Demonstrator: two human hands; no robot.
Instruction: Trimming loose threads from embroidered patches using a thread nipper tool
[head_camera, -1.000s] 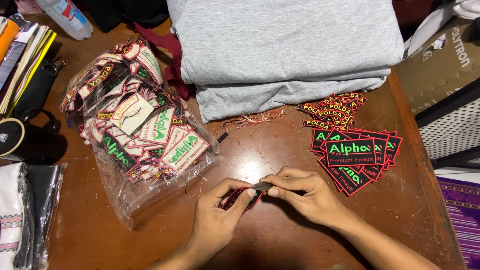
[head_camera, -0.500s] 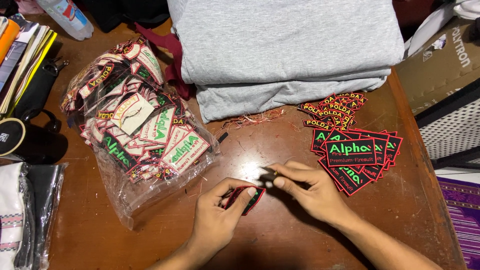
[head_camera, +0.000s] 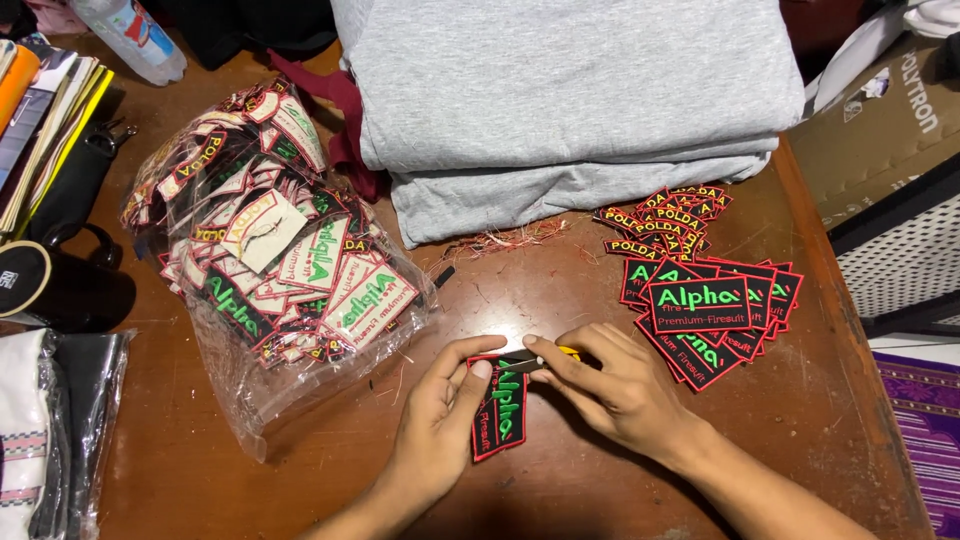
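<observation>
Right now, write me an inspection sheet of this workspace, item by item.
Surface: brown wooden table, scratched, with loose red thread bits.
Job's things: black patch with red border and green lettering, lying flat under both hands; small yellow-handled tool at its top edge.
Clutter: clear plastic bag of patches to the left; sorted patch piles to the right; folded grey cloth stack behind; thread scraps at its front.
Grippers: left hand pins the patch; right hand pinches the tool.
Cables: nothing seen.
Surroundings: books and plastic bottle at far left; cardboard box at right.
</observation>
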